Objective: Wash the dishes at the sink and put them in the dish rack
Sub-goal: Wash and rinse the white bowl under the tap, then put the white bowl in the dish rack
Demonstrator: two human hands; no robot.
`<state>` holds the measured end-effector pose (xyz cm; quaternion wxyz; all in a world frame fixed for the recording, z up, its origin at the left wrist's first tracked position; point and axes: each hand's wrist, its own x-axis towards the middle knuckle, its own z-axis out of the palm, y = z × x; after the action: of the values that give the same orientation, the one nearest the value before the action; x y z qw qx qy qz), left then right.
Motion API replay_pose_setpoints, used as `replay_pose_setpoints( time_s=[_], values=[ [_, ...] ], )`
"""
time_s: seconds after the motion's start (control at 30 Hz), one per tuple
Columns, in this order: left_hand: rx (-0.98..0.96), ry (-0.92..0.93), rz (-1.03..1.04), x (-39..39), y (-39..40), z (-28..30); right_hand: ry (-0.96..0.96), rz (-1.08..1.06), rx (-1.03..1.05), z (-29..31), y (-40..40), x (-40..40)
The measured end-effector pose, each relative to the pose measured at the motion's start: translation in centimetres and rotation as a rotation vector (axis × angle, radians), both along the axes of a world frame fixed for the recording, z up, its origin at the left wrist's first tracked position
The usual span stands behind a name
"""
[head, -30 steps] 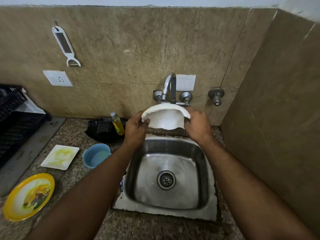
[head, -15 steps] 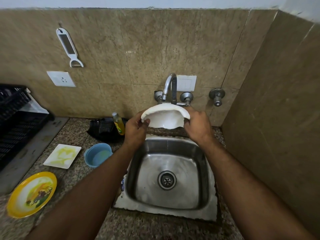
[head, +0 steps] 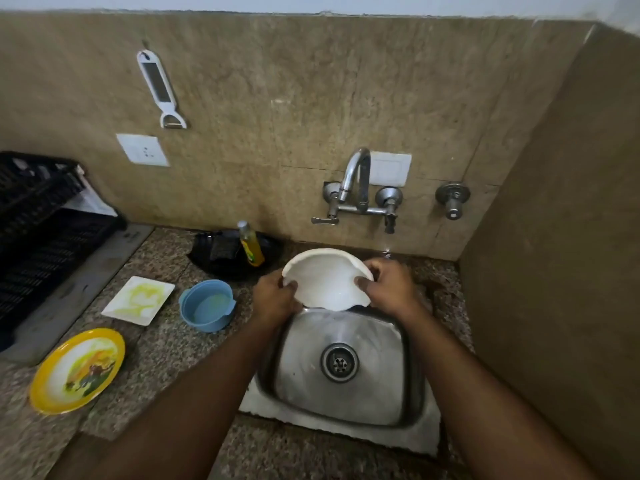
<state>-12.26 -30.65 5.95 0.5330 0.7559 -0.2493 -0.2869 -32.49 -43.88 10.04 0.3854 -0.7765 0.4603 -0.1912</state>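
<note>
White round ceramic plate (head: 325, 282) tilts over the steel sink's (head: 414, 441) back edge — left hand (head: 275, 299) and right hand (head: 389, 287) each pinch its rim. Likely rinsed; next, carry it left to the black plastic dish rack (head: 38, 237) — wet grip risks slipping.

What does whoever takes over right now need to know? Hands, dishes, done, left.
Left hand and right hand each grip a side of the white bowl, tilted above the back edge of the sink.
Counter, left of the sink: blue bowl, square white plate with yellow smears, yellow-rimmed plate with residue.
Black dish rack sits far left; no washed dishes visible in it.
Left: rack the white bowl, then wash and rack the other three.
</note>
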Motion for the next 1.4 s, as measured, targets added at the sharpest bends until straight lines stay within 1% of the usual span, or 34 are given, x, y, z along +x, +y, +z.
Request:
replay_pose_setpoints(
  time_s=[0.07,0.13,0.17,0.23,0.3,0.4,0.43,0.5,0.57,0.67,0.7,0.73,0.8,0.97,1.03,1.13,1.17,1.23,1.3,1.37,1.4],
  values=[
    [-0.027,-0.005,0.041,1.6,0.6,0.7,-0.222,-0.067,0.426,1.0,0.0,0.4],
    [-0.064,-0.024,0.074,3.2,1.3,1.7,-0.308,-0.064,0.766,2.1,-0.1,0.8],
    [-0.088,-0.044,0.095,3.8,1.7,2.6,-0.330,-0.055,0.915,2.6,0.0,1.2],
    [-0.165,-0.025,0.135,5.1,2.7,3.6,-0.403,-0.055,1.200,3.4,0.6,2.7],
    [-0.228,0.006,0.167,6.3,3.5,4.5,-0.502,-0.081,1.352,3.9,1.6,5.0],
    [-0.306,0.040,0.155,9.2,5.0,4.8,-0.738,-0.162,1.450,4.6,3.2,9.5],
    [-0.327,0.038,0.135,10.2,5.5,4.8,-0.800,-0.196,1.458,4.8,3.5,10.8],
    [-0.348,0.013,0.084,12.9,7.0,4.6,-0.865,-0.245,1.452,5.0,4.1,13.9],
    [-0.327,-0.044,0.024,15.9,8.4,4.4,-0.911,-0.272,1.457,5.0,5.1,17.2],
    [-0.275,-0.100,-0.004,21.2,10.2,4.3,-0.977,-0.306,1.472,4.7,7.0,22.5],
    [-0.255,-0.155,-0.020,23.5,10.9,4.4,-0.988,-0.311,1.472,4.3,7.7,24.6],
    [-0.214,-0.256,-0.036,26.0,11.6,4.4,-1.010,-0.292,1.470,4.2,8.6,26.9],
    [-0.075,-0.430,-0.079,31.1,13.0,4.6,-1.026,-0.239,1.456,3.7,10.3,31.5],
    [0.366,-0.631,-0.135,43.9,17.5,7.2,-1.020,-0.132,1.462,2.0,14.7,43.3],
    [0.470,-0.733,-0.177,48.6,19.0,7.9,-0.992,-0.078,1.451,1.1,15.9,47.7],
    [0.672,-0.963,-0.192,54.9,20.6,8.7,-0.929,-0.037,1.399,-0.7,16.9,54.1],
    [0.734,-1.003,-0.191,56.7,21.0,9.0,-0.900,-0.033,1.384,-1.4,17.0,56.2],
    [0.830,-1.010,-0.204,60.2,21.9,9.1,-0.849,-0.019,1.362,-3.1,17.2,60.2],
    [0.881,-0.999,-0.249,62.6,22.7,8.9,-0.804,-0.012,1.343,-4.8,17.2,63.6],
    [0.887,-0.973,-0.309,64.3,23.5,8.6,-0.775,0.003,1.315,-6.5,17.1,66.8],
    [0.861,-0.943,-0.339,65.0,23.9,8.3,-0.771,0.011,1.307,-7.2,17.1,68.3]
  ],
)
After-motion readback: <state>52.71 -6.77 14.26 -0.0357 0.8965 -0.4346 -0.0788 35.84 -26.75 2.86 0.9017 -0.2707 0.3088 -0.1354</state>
